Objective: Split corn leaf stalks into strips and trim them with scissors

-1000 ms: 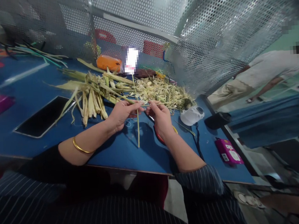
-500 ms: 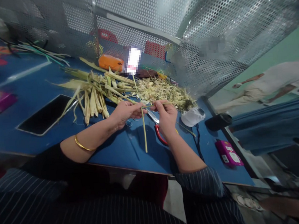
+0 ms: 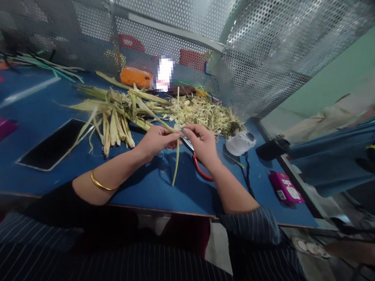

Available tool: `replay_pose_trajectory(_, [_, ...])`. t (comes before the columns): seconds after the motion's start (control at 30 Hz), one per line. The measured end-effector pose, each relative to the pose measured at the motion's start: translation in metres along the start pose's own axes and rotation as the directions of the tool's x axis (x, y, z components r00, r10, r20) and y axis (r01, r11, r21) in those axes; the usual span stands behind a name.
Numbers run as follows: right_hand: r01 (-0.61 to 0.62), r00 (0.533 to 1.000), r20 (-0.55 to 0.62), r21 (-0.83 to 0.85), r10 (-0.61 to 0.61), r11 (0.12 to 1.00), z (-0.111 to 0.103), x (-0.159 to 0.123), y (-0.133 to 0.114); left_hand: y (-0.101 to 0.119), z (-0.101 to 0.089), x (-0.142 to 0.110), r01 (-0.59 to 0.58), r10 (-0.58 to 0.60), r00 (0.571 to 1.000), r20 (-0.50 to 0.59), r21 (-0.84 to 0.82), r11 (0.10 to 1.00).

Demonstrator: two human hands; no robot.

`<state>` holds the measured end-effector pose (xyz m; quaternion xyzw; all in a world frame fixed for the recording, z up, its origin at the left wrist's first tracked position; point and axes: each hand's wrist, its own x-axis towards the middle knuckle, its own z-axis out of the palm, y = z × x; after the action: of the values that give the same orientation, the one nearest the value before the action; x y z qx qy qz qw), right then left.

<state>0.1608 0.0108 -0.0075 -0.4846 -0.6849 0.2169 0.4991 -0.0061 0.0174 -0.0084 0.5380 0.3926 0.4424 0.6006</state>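
Note:
Both my hands meet over the blue table (image 3: 152, 190), pinching thin pale green leaf strips (image 3: 176, 160). My left hand (image 3: 153, 140), with a gold bangle on the wrist, is closed on the strips where they cross. My right hand (image 3: 200, 144) pinches them from the right, fingertips almost touching the left ones. One strip hangs down toward me; another points up and away. Just beyond my hands lies a pile of cut leaf pieces and shavings (image 3: 201, 114), with longer stalks (image 3: 116, 126) to its left. Red-handled scissors (image 3: 200, 167) lie under my right wrist.
A dark tablet (image 3: 54, 145) lies at left. A white cap-like object (image 3: 241, 143), a black cylinder (image 3: 271, 149) and a pink box (image 3: 285, 188) sit at right. An orange pouch (image 3: 136, 77) rests by the perforated metal screen (image 3: 231, 34). Another person's blurred figure (image 3: 333, 113) is at the right.
The upright strip has tilted, its lower end swinging left and its top leaning right. My hands have drawn closer together. The person at right has moved farther right, now blurred.

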Motion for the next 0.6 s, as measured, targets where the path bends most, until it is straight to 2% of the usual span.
replay_pose_trajectory(0.1, [-0.17,0.982,0.124,0.239,0.144,0.956,0.004,0.002,0.002,-0.002,-0.001,0.0,0.01,-0.009,0.997,0.07,-0.007,1.0])
replay_pose_trajectory(0.2, [-0.247,0.969,0.119,0.396,0.218,0.884,0.008,0.0,-0.003,-0.003,-0.002,-0.001,0.002,0.0,0.992,0.125,-0.013,1.0])
replay_pose_trajectory(0.3, [-0.266,0.964,0.098,0.457,0.249,0.849,0.01,-0.003,-0.007,-0.003,-0.002,-0.003,-0.009,0.006,0.989,0.146,0.015,1.0])
replay_pose_trajectory(0.47, [-0.133,0.987,-0.027,0.405,0.157,0.905,0.012,-0.004,-0.001,-0.002,-0.001,-0.004,0.026,-0.035,0.986,0.165,0.056,0.998])
replay_pose_trajectory(0.53, [-0.078,0.993,-0.062,0.313,0.103,0.946,0.01,-0.003,0.001,-0.001,-0.001,-0.004,0.048,-0.052,0.989,0.14,0.029,0.998])
replay_pose_trajectory(0.6, [0.014,0.994,-0.111,0.149,0.003,0.989,0.005,-0.001,0.002,-0.001,-0.001,-0.004,0.069,-0.065,0.994,0.087,-0.048,0.996])
